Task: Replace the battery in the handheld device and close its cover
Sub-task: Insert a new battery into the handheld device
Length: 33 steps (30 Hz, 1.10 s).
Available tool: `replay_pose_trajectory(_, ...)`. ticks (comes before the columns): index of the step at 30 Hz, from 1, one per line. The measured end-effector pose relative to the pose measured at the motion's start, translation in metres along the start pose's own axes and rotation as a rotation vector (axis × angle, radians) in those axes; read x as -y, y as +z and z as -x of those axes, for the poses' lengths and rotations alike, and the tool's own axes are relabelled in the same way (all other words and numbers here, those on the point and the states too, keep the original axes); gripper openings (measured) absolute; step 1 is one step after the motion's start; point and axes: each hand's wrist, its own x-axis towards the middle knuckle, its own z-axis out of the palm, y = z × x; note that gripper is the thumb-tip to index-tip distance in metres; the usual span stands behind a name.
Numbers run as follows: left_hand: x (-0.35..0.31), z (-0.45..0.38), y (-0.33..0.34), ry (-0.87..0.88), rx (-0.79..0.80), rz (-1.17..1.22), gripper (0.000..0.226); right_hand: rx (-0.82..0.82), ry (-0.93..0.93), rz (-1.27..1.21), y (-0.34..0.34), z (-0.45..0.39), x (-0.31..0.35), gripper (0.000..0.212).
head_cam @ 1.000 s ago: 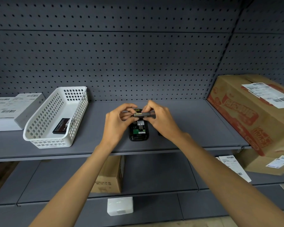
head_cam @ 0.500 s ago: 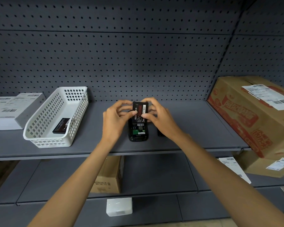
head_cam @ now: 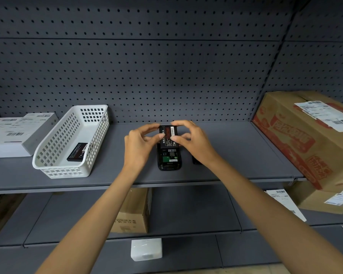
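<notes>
the grey shelf (head_cam: 236,155) with its pegboard back wall (head_cam: 166,66) is the frame for everything, and places below are given against the handheld device lying on it. far to the right of the device a big cardboard box (head_cam: 305,139) with red print and white shipping labels sits on the shelf, hanging past the shelf's right end. well to the left of the device stands a white plastic basket (head_cam: 53,155) with slotted walls, and a spare black battery (head_cam: 77,152) lies flat inside it. further left still, a flat white box (head_cam: 14,135) with barcode labels rests on the shelf. below the device, on the lower shelf, stands a small brown carton (head_cam: 133,212), and lower again a small white box (head_cam: 146,249).

the handheld device (head_cam: 169,157) lies back-up near the middle of the shelf, its cover off and its compartment open, green circuit parts showing at the near end. the battery (head_cam: 169,136), black with a red label, is over the far half of that compartment, held between both hands. the left hand (head_cam: 141,145) pinches its left edge, thumb at the near side and fingers curled over the far corner. the right hand (head_cam: 192,141) pinches the right edge the same way. a dark flat piece (head_cam: 196,162), mostly hidden behind the right wrist, lies just right of the device; what it is cannot be told.
</notes>
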Motion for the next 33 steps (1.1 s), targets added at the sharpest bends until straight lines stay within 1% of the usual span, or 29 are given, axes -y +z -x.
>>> replay_pose_trajectory(2, 0.001, 0.0, -0.001, -0.011, 0.001, -0.011, 0.03, 0.061, 0.052, -0.029, -0.002, -0.001, 0.003, 0.049)
replay_pose_trajectory(5, 0.004, -0.003, -0.003, -0.015, 0.022, -0.016, 0.03, 0.149, 0.099, -0.046, -0.004, -0.002, 0.009, 0.068)
replay_pose_trajectory(7, 0.006, -0.005, -0.006, -0.041, 0.06, 0.017, 0.03, 0.181, 0.12, -0.062, -0.004, -0.003, 0.011, 0.078)
replay_pose_trajectory(9, 0.01, -0.007, -0.007, -0.089, 0.109, 0.075, 0.03, 0.194, 0.135, -0.07, -0.004, -0.002, 0.012, 0.082)
replay_pose_trajectory(11, 0.014, -0.007, -0.009, -0.133, 0.172, 0.131, 0.034, 0.201, 0.165, -0.077, -0.005, -0.002, 0.011, 0.082)
replay_pose_trajectory(14, 0.014, -0.006, -0.01, -0.177, 0.284, 0.2, 0.045, 0.21, 0.201, -0.048, -0.009, -0.001, 0.01, 0.077)
replay_pose_trajectory(19, 0.01, -0.006, -0.015, -0.215, 0.41, 0.275, 0.054, 0.197, 0.182, 0.058, -0.013, -0.005, 0.008, 0.067)
replay_pose_trajectory(21, 0.011, -0.006, -0.016, -0.207, 0.448, 0.238, 0.053, 0.201, 0.167, 0.099, -0.014, -0.005, 0.006, 0.064)
replay_pose_trajectory(25, 0.021, -0.007, -0.016, -0.17, 0.475, 0.087, 0.052, 0.25, 0.138, 0.159, -0.014, -0.001, 0.002, 0.055)
replay_pose_trajectory(28, 0.028, -0.004, -0.013, -0.122, 0.492, -0.038, 0.053, 0.271, 0.155, 0.221, -0.012, 0.004, -0.002, 0.058)
replay_pose_trajectory(33, 0.03, 0.003, -0.009, -0.096, 0.493, -0.116, 0.051, 0.308, 0.18, 0.261, -0.007, 0.011, -0.009, 0.06)
